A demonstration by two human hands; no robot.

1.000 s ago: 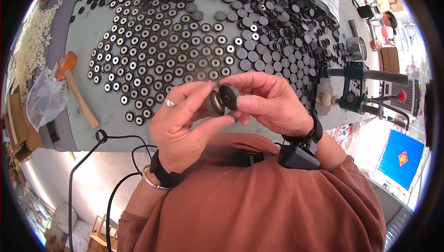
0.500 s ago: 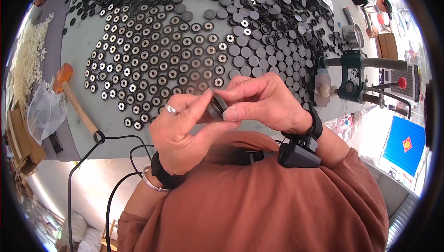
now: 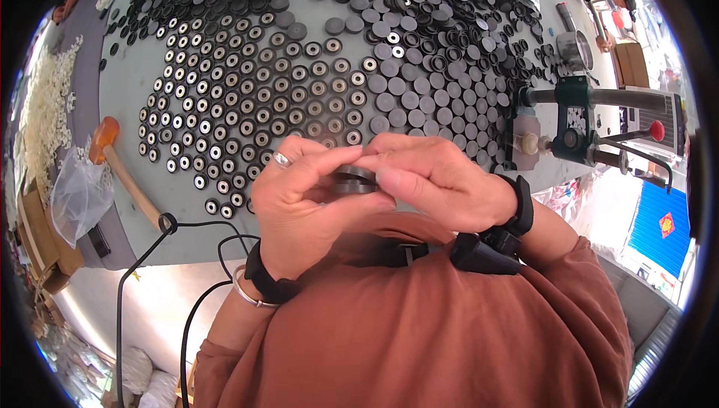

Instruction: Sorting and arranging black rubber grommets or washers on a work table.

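Note:
Close in front of my body, two dark round cap-like pieces (image 3: 355, 186) sit one against the other with a thin gap at the side facing me. My left hand (image 3: 299, 192) is closed on them, thumb below and fingers above. From the other side, my right hand (image 3: 449, 187) pinches their right edge, its thumb on the rim. Fingers hide much of both pieces. Beyond my hands, many black wheels with shiny metal centres (image 3: 247, 89) lie flat in a patch on the grey-green table (image 3: 129, 138).
Grey and black round caps (image 3: 434, 101) spread over the table's right and far side. A mallet (image 3: 131, 172) lies left, beside a clear plastic bag (image 3: 81, 198). A green hand press (image 3: 571, 119) stands right, near a metal bowl (image 3: 573, 50). A black cable (image 3: 135, 273) hangs at left.
The round pieces have tipped from nearly edge-up to lying flatter. Both hands have turned with them, and the right hand has dropped slightly.

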